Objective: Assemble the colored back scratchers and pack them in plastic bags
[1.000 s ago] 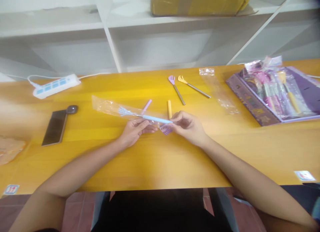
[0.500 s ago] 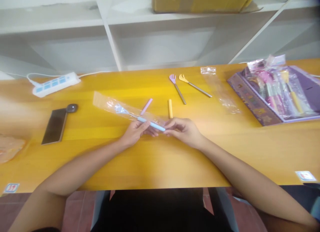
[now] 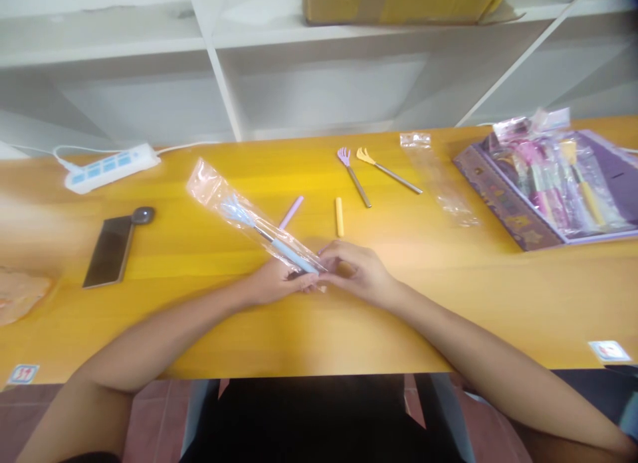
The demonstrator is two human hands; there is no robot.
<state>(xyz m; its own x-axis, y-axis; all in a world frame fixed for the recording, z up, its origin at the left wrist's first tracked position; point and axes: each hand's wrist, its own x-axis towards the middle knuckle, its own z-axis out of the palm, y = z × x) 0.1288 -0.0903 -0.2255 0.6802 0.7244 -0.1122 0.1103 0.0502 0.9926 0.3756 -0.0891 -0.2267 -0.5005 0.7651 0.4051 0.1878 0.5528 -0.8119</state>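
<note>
A light blue back scratcher [image 3: 292, 256] lies inside a clear plastic sleeve [image 3: 205, 184], its clawed head pointing to the upper left. My left hand [image 3: 279, 280] is closed around the handle end from below. At the same end, the fingertips of my right hand [image 3: 361, 274] pinch the sleeve by the handle's tip. Just beyond my hands lie a purple handle [image 3: 291, 212] and a yellow handle [image 3: 339, 217]. Farther back rest a purple claw head on a metal rod [image 3: 355, 177] and a yellow claw head on a metal rod [image 3: 391, 172].
An open purple box [image 3: 518, 204] at the right holds several wrapped scratchers. An emptied clear sleeve [image 3: 441, 181] lies beside it. On the left are a power strip [image 3: 112, 169], a phone [image 3: 107, 252] and a small dark rounded object [image 3: 143, 215]. White shelving [image 3: 149, 48] stands behind the table.
The wrapped scratcher has tilted more steeply, its head end rising and its handle end dropping toward me. Both hands have moved slightly nearer to me, and the right has shifted a little left.
</note>
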